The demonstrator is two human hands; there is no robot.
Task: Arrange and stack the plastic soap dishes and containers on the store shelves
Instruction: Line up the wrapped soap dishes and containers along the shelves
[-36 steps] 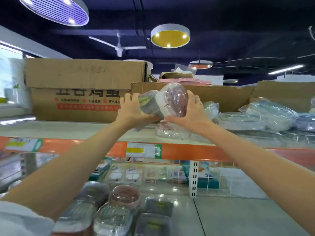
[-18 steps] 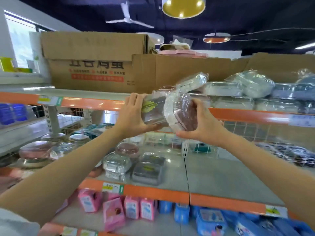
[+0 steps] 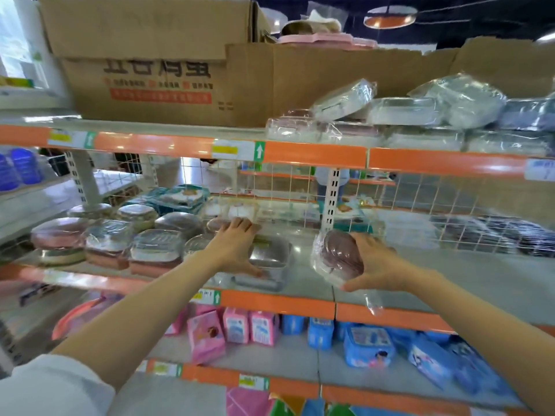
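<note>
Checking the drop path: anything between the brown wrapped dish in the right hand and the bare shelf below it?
Nothing visible. The brown wrapped dish in the right hand hangs over bare middle shelf; the grey dishes sit left.

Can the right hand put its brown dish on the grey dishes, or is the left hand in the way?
Probably not yet. The left hand lies over the grey dishes, covering the top one. The right hand, holding the brown dish, has bare shelf between.
</note>
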